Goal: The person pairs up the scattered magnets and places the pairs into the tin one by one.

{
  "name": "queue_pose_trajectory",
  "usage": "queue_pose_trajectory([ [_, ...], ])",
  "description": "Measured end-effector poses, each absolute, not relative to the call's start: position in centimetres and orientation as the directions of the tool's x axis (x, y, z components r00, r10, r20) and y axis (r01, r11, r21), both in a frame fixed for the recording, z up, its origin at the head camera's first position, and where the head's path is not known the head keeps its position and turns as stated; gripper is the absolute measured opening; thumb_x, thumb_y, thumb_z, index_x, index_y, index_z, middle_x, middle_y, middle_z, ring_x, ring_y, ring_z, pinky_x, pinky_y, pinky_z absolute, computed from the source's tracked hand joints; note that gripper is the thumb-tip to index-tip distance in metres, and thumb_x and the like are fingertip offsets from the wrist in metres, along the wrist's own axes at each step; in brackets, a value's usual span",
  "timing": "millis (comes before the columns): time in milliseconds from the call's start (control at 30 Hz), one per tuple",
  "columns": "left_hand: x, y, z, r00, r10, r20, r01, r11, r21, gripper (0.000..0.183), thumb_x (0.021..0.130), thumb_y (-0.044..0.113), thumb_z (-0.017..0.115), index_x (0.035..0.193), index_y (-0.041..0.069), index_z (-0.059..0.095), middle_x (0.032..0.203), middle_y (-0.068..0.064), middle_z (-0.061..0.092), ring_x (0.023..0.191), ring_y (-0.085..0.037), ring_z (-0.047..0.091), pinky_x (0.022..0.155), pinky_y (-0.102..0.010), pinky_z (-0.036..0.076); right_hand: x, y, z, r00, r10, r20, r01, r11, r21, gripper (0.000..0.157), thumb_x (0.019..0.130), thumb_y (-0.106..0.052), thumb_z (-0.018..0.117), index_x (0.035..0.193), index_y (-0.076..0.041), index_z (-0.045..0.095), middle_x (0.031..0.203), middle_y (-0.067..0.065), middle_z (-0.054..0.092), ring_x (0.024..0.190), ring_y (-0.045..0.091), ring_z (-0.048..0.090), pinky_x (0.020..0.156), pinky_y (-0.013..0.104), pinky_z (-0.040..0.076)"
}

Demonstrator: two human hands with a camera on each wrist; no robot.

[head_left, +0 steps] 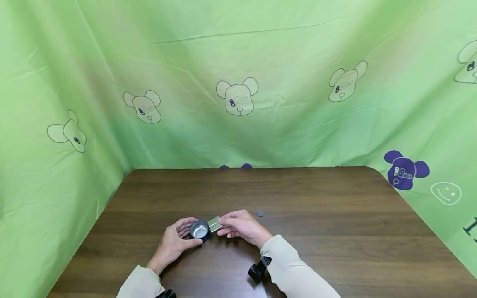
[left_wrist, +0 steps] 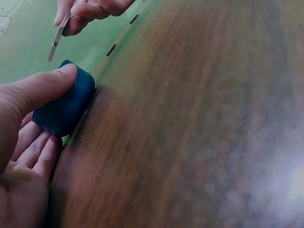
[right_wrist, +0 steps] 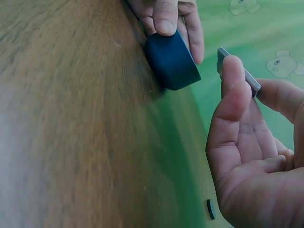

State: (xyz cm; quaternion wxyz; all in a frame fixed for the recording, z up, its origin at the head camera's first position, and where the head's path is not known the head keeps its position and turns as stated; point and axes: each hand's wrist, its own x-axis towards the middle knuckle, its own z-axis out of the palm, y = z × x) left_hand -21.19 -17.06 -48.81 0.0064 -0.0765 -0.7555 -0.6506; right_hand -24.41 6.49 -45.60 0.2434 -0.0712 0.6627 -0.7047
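In the head view my left hand (head_left: pixel 173 242) holds a small round dark-blue cup (head_left: pixel 199 230) with a shiny metallic inside. The thumb lies along the near side of the cup and the fingers are behind it; the left wrist view shows the thumb on its blue wall (left_wrist: pixel 71 107). My right hand (head_left: pixel 242 227) pinches a thin flat rectangular plate (head_left: pixel 214 224), pale and reflective, by one end. Its free end is close to the cup's rim. The right wrist view shows a gap between plate (right_wrist: pixel 251 81) and cup (right_wrist: pixel 172 61).
A small dark-grey disc (head_left: pixel 260 214) lies on the brown wooden table (head_left: pixel 328 231), beyond the right hand. Green cloth (head_left: pixel 283 132) with printed bear heads hangs behind and beside the table. Black wrist devices (head_left: pixel 258 270) sit at the cuffs.
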Motion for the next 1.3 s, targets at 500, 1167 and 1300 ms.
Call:
queue_pose_trajectory([
  [500, -21.3, -17.2, -48.9, -0.987, 0.118, 0.108, 0.124, 0.139, 0.982, 0.060, 0.069, -0.009, 0.086, 0.123, -0.010, 0.060, 0.121, -0.022, 0.067, 0.118, -0.034, 0.061, 0.100, -0.029, 0.049, -24.6, 4.8, -46.1, -0.875, -0.427, -0.226, 0.258, -0.019, -0.966, 0.032, 0.097, -0.009, 0.062, 0.118, 0.016, 0.060, 0.088, 0.015, 0.074, 0.069, 0.009, 0.070, 0.058, 0.018, 0.053],
  [1167, -21.7, -17.1, -48.9, -0.984, 0.145, 0.102, 0.126, 0.170, 0.977, 0.061, 0.071, -0.007, 0.086, 0.125, -0.012, 0.059, 0.121, -0.026, 0.065, 0.116, -0.036, 0.061, 0.099, -0.030, 0.050, -24.1, 3.3, -45.1, -0.895, -0.404, -0.191, 0.107, 0.222, -0.969, 0.013, 0.092, -0.006, 0.069, 0.096, 0.006, 0.071, 0.076, 0.016, 0.073, 0.056, 0.008, 0.066, 0.047, 0.017, 0.050],
  [1300, -21.6, -17.0, -48.9, -0.985, 0.139, 0.105, 0.131, 0.190, 0.973, 0.060, 0.070, -0.006, 0.087, 0.124, -0.010, 0.060, 0.120, -0.024, 0.066, 0.117, -0.035, 0.061, 0.100, -0.032, 0.050, -24.2, 3.0, -45.2, -0.908, -0.385, -0.163, 0.057, 0.274, -0.960, 0.011, 0.091, -0.007, 0.071, 0.088, 0.004, 0.070, 0.071, 0.013, 0.072, 0.053, 0.007, 0.064, 0.046, 0.017, 0.049],
])
